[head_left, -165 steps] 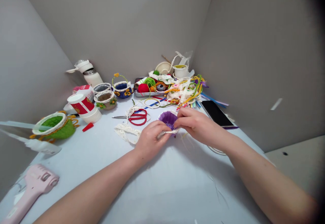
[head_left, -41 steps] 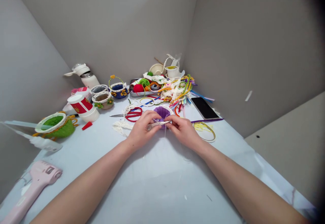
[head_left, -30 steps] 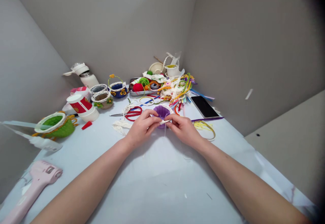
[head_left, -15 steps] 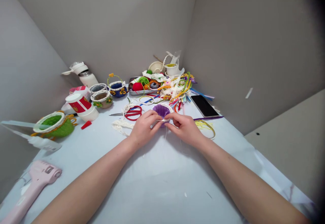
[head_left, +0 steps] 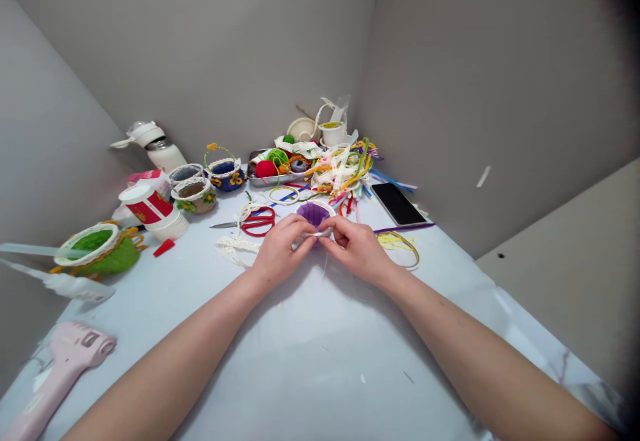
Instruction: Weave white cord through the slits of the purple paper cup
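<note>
A small purple basket [head_left: 313, 214] with a white lace rim stands at the middle of the table, partly covered by my fingers. My left hand [head_left: 283, 246] pinches the near side of its rim where the white lace trim runs. From the other side my right hand [head_left: 356, 249] pinches the same stretch, fingertips close to those of the left. A thin white thread hangs below the fingertips. Left of my hands lie red-handled scissors [head_left: 258, 221] and a loose strip of white lace [head_left: 235, 249].
A pink glue gun [head_left: 75, 354], a green basket [head_left: 113, 254], paper cups [head_left: 153, 211] and finished small baskets [head_left: 226, 174] stand left. Behind are a metal tray of yarn balls [head_left: 280, 178] and a heap of trimmings [head_left: 345, 168]. A phone [head_left: 397, 204] lies right.
The whole view has shifted slightly, so everything appears a little further left. Both hands stay at the basket rim, fingertips pinched together much as before.
</note>
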